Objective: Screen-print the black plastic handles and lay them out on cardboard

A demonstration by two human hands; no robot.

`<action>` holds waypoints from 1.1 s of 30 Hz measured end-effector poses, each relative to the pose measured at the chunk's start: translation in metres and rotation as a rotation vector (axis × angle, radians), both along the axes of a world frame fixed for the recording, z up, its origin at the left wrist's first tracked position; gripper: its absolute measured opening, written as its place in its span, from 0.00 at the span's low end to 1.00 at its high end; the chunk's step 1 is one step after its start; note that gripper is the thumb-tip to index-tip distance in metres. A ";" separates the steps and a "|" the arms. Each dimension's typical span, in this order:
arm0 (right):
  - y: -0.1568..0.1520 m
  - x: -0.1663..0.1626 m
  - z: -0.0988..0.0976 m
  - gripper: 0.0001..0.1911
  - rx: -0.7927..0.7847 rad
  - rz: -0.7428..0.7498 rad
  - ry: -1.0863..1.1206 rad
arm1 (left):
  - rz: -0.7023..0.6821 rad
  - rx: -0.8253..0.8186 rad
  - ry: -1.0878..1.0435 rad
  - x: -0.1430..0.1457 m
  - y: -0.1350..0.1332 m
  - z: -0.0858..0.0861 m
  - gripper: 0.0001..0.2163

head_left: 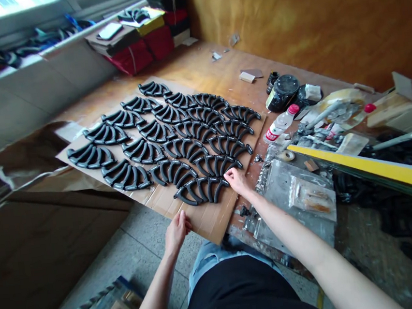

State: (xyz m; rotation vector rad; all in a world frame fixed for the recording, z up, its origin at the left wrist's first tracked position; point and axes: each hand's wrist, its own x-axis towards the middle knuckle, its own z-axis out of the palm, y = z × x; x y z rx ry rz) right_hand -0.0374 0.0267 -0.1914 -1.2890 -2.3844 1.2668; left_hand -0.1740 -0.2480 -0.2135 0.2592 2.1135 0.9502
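Left hand [176, 230]: fingers narrow, closed on the near edge of the cardboard sheet [212, 219]. Back of hand faces up, forearm rising from the bottom of the view. Right hand [237, 181]: fingers narrow, thumb and index drawn together, touching the right end of the nearest black slatted piece [208, 180]; can't tell if they actually grip it. Right arm stretches diagonally in from the lower right, reaching further forward than the left.

Nearest piece sits just left of the right fingers and beyond the left ones. Past it, more fan-shaped black pieces [142, 151] lie in staggered rows over the cardboard, running away and to the left of both hands. Sheet rests on a wooden desk [190, 66], its near edge jutting over the tiled floor [139, 234] by the left fingers.

Right of the right fingers: grey board [274, 199] with a clear plastic bag [312, 197] on it, small tape roll [287, 155]. Beyond those fingers: clear bottle [279, 125], red cap, red label with white lettering too small to read; then a dark jar [283, 93]. Far beyond the left fingers: red bundles [131, 57] beside the wall. Back toward the body, below both hands: black shirt [236, 280], print reads "NEW FASHION" upside down, larger letters cut off.
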 end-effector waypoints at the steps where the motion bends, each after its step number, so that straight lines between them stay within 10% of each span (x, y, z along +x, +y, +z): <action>1: 0.003 0.001 0.000 0.07 -0.011 0.029 0.015 | 0.005 -0.005 0.010 0.001 0.001 0.000 0.24; 15: 0.085 -0.035 0.003 0.24 0.051 -0.287 -0.187 | 0.029 -0.118 0.170 0.008 0.013 0.011 0.22; 26: 0.086 -0.048 0.000 0.21 0.091 -0.145 -0.135 | 0.011 -0.237 0.308 0.010 0.015 0.005 0.21; 33: 0.043 0.011 -0.006 0.28 -0.047 -0.300 0.221 | -0.019 -0.238 0.283 0.011 0.015 0.006 0.21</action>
